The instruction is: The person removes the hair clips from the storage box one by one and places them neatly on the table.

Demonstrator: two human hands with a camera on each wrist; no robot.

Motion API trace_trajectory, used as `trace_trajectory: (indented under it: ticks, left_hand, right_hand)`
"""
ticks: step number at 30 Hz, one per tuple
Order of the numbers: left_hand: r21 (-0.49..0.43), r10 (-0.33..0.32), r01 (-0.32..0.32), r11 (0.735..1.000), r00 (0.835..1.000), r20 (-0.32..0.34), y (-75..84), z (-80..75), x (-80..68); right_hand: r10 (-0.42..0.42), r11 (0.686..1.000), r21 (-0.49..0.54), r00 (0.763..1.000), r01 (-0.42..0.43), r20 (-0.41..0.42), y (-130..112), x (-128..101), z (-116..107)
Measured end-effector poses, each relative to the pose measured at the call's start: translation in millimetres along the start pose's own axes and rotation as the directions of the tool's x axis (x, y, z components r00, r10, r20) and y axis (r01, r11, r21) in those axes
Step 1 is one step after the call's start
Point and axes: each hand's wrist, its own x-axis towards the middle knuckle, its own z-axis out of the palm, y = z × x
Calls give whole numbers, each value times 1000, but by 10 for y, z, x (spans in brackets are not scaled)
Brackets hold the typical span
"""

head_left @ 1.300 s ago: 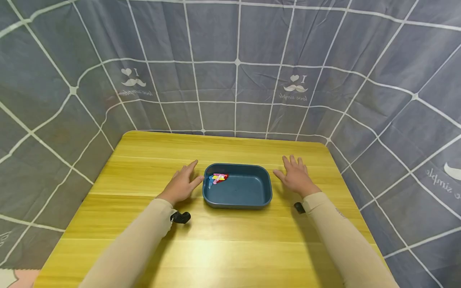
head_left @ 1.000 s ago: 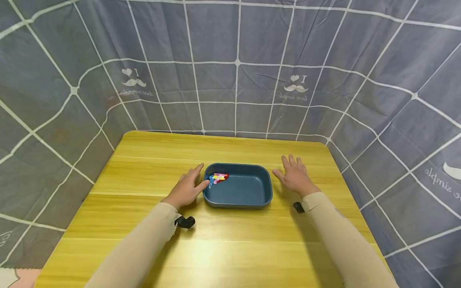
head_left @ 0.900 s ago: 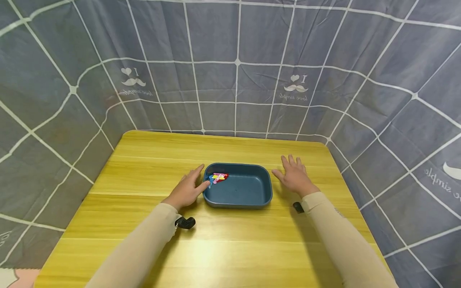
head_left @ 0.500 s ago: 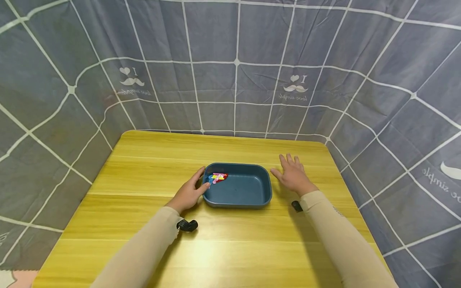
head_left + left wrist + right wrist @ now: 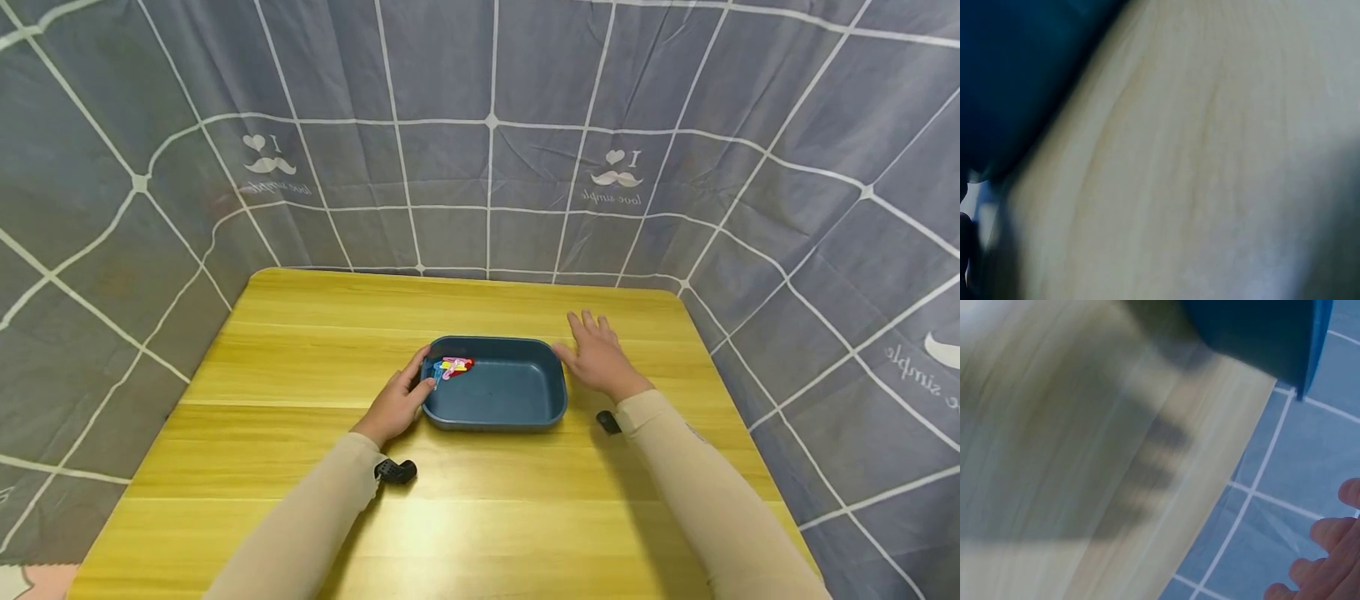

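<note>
A dark blue rectangular plastic tray (image 5: 502, 396) sits on the wooden table in the head view. Bunched at its left end lie several small blue, pink, yellow and red hair clips (image 5: 453, 367). My left hand (image 5: 392, 406) grips the tray's left wall, thumb over the rim and fingers outside. My right hand (image 5: 600, 360) is spread just right of the tray, its thumb close to the right rim; contact cannot be told. In the right wrist view, that hand's fingers (image 5: 1332, 540) appear apart from the tray wall (image 5: 1254, 331). The left wrist view is blurred, with the tray side (image 5: 1016, 69) at upper left.
The yellow wooden table (image 5: 480, 508) extends around the tray on all sides. A grey curtain with white grid lines (image 5: 442, 167) encloses the table's back and sides. Black wrist devices (image 5: 395, 472) are strapped beneath both sleeves.
My left hand has moved right from beside the tray and taken hold of its left wall. My right hand has drifted left toward the right rim. The tray and clips stay put.
</note>
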Motion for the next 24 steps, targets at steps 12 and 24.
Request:
trace_trajectory:
  ticks: [12,24]
  left_hand:
    - [17,20,-19,1000,1000,-9,-32,11,32]
    - [16,4,-4,1000,1000,1,-54,24,37]
  right_hand:
    - [-67,998,2,998,67,-1,-266,29,-92]
    - [-96,995,-33,995,96,21,-480,62,-82]
